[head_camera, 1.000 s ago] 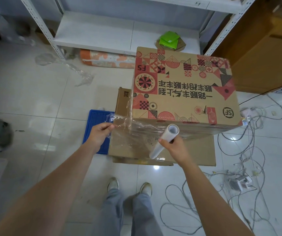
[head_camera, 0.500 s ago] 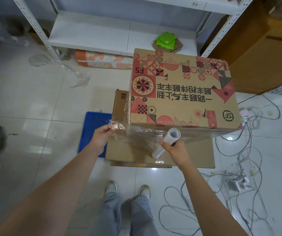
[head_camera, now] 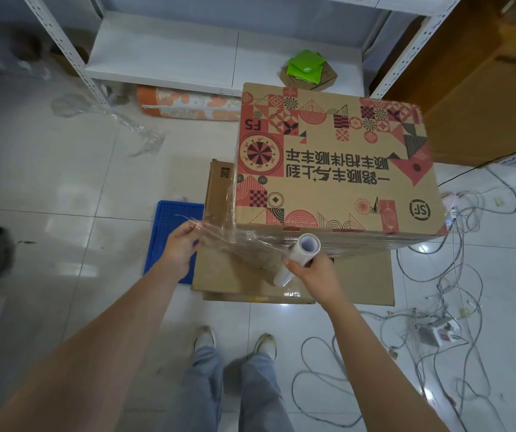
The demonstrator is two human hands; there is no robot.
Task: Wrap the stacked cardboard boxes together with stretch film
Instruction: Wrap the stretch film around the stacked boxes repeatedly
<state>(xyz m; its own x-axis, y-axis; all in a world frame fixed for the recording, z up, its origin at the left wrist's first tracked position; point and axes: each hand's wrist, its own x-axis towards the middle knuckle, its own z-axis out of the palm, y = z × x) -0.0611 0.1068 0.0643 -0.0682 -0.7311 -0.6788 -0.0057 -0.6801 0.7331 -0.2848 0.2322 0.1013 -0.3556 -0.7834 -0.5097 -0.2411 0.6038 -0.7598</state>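
Observation:
A large cardboard box (head_camera: 331, 163) with red and black printed patterns sits on top of a wider plain cardboard box (head_camera: 228, 275) on the floor. Clear stretch film (head_camera: 244, 244) is drawn across the near left corner of the stack. My left hand (head_camera: 182, 247) pinches the loose end of the film just left of that corner. My right hand (head_camera: 311, 271) grips the white film roll (head_camera: 297, 255), which points up and away at the front face of the stack.
A blue plastic crate lid (head_camera: 169, 226) lies on the floor left of the stack. Tangled cables (head_camera: 437, 300) spread across the tiles to the right. A white metal shelf (head_camera: 163, 57) stands behind, with a green packet (head_camera: 305, 66) and crumpled film (head_camera: 138, 132) nearby. My feet (head_camera: 235, 341) stand just before the boxes.
My left hand has pulled the film end a little left and taut against the corner. The roll in my right hand has barely shifted.

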